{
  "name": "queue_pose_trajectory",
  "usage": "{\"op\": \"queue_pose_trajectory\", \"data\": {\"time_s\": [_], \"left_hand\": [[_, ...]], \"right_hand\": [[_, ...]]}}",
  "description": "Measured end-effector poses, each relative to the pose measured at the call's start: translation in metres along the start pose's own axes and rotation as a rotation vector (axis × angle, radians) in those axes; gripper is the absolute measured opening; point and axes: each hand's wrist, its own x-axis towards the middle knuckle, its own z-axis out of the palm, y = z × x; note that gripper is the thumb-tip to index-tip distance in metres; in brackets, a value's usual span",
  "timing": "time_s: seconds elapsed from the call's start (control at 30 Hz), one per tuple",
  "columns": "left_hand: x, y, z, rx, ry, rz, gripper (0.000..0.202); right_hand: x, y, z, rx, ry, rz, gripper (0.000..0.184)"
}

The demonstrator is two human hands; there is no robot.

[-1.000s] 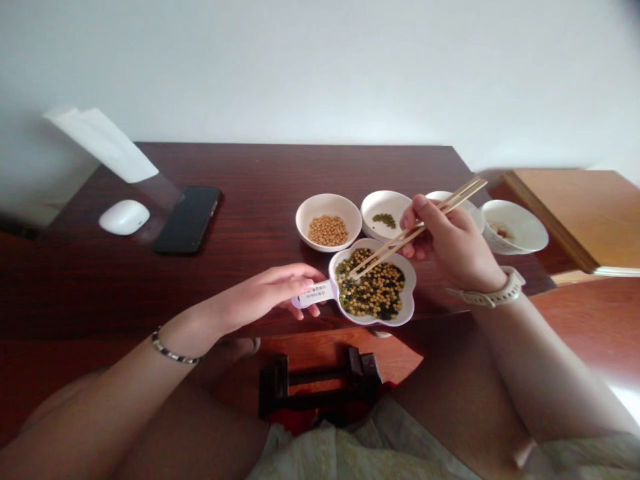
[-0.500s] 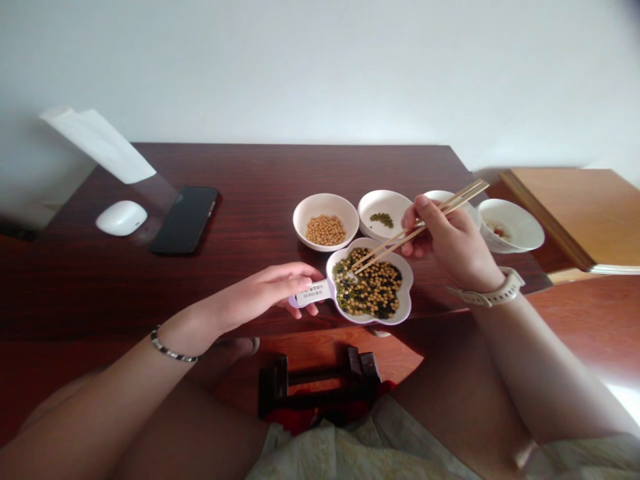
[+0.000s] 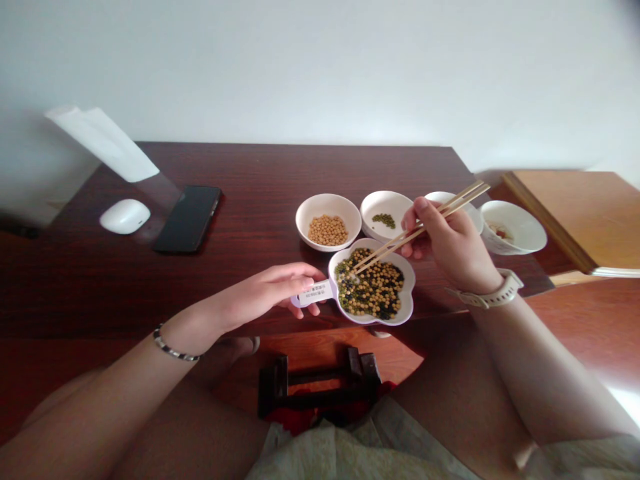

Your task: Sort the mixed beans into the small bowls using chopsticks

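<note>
The left hand (image 3: 263,295) grips the white handle (image 3: 314,292) of a lobed dish (image 3: 411,293), fingers curled beneath it, near the table's (image 3: 100,293) front edge; a bowl (image 3: 305,235) sits just behind; chopsticks (image 3: 417,228) slant down-left from the right hand (image 3: 453,247), whose fingers pinch them, tips nearly together in the mixed beans (image 3: 373,290).

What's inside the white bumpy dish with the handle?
The white lobed dish holds yellow soybeans mixed with small dark green beans. Chopsticks reach in at one side. The dish's bottom is hidden under the beans.
</note>
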Motion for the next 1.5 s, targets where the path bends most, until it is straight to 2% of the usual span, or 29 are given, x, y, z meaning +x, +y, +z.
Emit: {"op": "queue_pose_trajectory", "data": {"time_s": [0.53, 0.83, 1.13, 1.5], "left_hand": [[0.0001, -0.0002, -0.0011, -0.025, -0.023, 0.001, 0.043], [-0.001, 0.0027, 0.003, -0.019, 0.016, -0.004, 0.044], [-0.0011, 0.0049, 0.0019, 0.015, 0.007, -0.017, 0.047], [-0.0012, 0.0038, 0.0024, 0.01, 0.014, -0.012, 0.047]], "right_hand": [[-0.0012, 0.001, 0.0014, 0.005, -0.028, -0.016, 0.05], [-0.0024, -0.0001, 0.0025, -0.002, -0.024, -0.002, 0.05], [-0.0011, 0.0039, -0.001, 0.001, -0.028, -0.005, 0.051], [-0.0041, -0.0008, 0.0064, -0.018, -0.05, -0.016, 0.051]]}}
